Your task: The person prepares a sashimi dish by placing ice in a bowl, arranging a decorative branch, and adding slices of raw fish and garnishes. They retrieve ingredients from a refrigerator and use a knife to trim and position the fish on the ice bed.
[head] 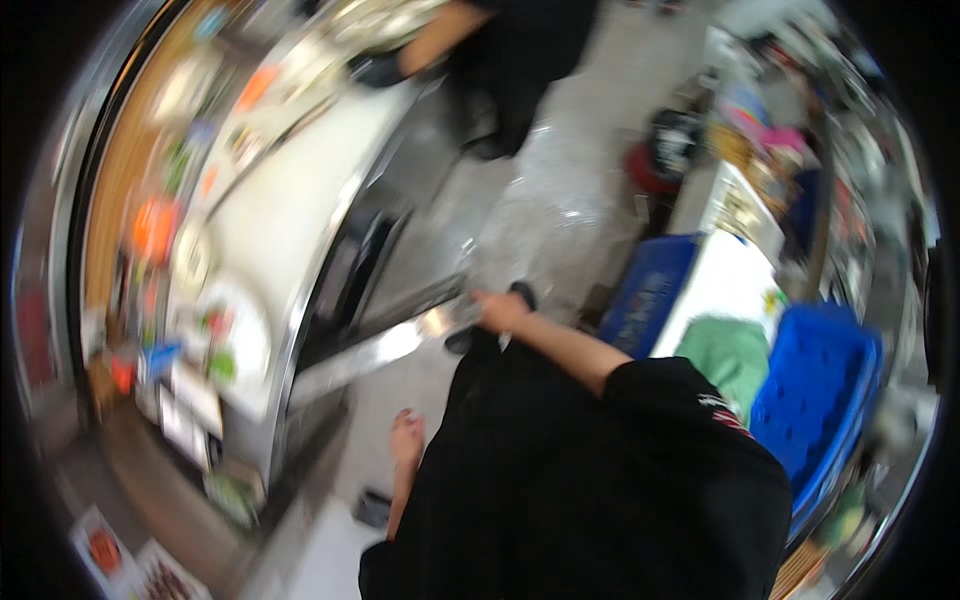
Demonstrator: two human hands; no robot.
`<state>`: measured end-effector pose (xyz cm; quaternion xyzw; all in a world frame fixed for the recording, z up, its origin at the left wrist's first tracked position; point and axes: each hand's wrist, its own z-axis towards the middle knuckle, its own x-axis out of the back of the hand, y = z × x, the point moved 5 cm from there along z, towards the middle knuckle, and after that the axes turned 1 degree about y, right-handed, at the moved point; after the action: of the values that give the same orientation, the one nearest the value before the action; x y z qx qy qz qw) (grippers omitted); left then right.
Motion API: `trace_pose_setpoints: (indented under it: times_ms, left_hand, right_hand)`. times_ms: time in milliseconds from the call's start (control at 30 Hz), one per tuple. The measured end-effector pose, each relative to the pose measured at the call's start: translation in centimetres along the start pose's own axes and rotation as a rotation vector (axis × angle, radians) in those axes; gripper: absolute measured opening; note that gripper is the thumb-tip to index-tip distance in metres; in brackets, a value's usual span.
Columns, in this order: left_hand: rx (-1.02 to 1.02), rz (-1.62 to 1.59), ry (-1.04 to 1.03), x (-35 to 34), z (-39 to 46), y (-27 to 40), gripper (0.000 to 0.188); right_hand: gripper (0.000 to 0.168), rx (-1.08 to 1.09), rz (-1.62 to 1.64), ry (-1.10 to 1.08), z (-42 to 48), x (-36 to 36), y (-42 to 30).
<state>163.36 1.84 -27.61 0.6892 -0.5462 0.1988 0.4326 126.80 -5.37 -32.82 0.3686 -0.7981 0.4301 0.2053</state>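
In the head view, blurred by motion, my right hand (501, 311) is on the outer end of a metal refrigerator door or drawer (390, 341) that sticks out from beneath the counter. My left hand (407, 436) hangs low beside my body over the floor, fingers loosely bent, and nothing shows in it. The counter's white work surface (300, 180) lies beyond the metal front. On it are a round white plate (251, 337) with red and green food, a white bowl (193, 255) and a long dark utensil (270, 146), perhaps a knife.
A person in black (532, 60) stands at the counter's far end, a dark-gloved hand (377, 70) over it. On the right are a blue plastic basket (817, 397), a green cloth (724, 356), a white board or lid (724, 281) and a dark blue crate (649, 292). The floor looks shiny.
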Motion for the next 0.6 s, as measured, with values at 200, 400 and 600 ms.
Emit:
trace_pose_setpoints:
  times_ms: [200, 400, 600]
  left_hand:
    - [-0.606, 0.058, 0.501, 9.7, 8.5, 20.6, 0.043]
    - [-0.7, 0.519, 0.275, 5.8, 14.9, 21.3, 0.048]
    - [-1.11, 0.561, 0.109, 4.9, 13.9, 20.5, 0.075]
  right_hand:
    - [0.032, -0.137, -0.183, -0.205, -3.5, 1.2, 8.5]
    - [0.028, -0.624, 0.179, 0.359, -15.2, 6.5, 14.2]
    - [0.026, -0.88, 0.463, 0.822, -27.6, -8.3, 11.5]
